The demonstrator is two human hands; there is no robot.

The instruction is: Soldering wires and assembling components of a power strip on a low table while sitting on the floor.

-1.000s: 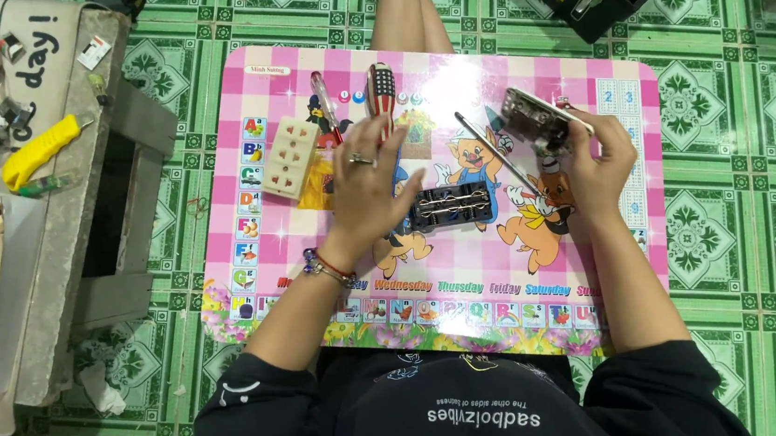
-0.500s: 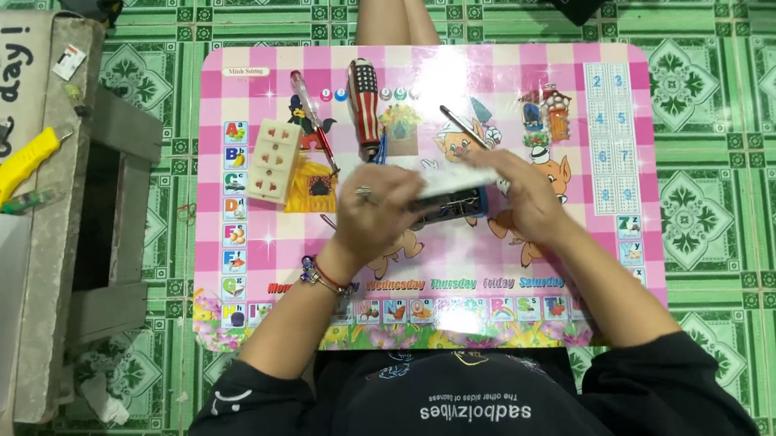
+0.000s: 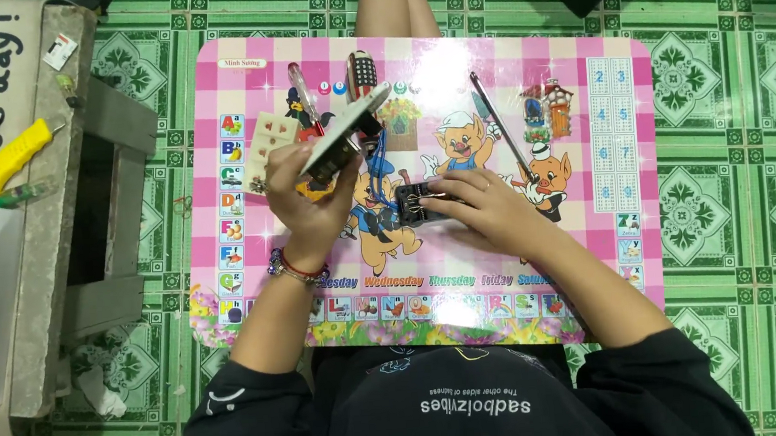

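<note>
On pink table, centre: left hand has since lifted a grey plate, gripped tilted, blue wires hanging. Right hand pins black module at 3 o'clock of it.

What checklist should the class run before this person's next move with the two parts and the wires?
1. Left hand grips the flat plate, lifted and tilted: ok.
2. Right hand rests on the black part on the board: ok.
3. Blue wires run between plate and black part: ok; whether taut, cannot tell.
4. Screwdriver lies on the board beyond the left hand: ok.
5. Metal rod lies apart from the right hand: ok.
</note>
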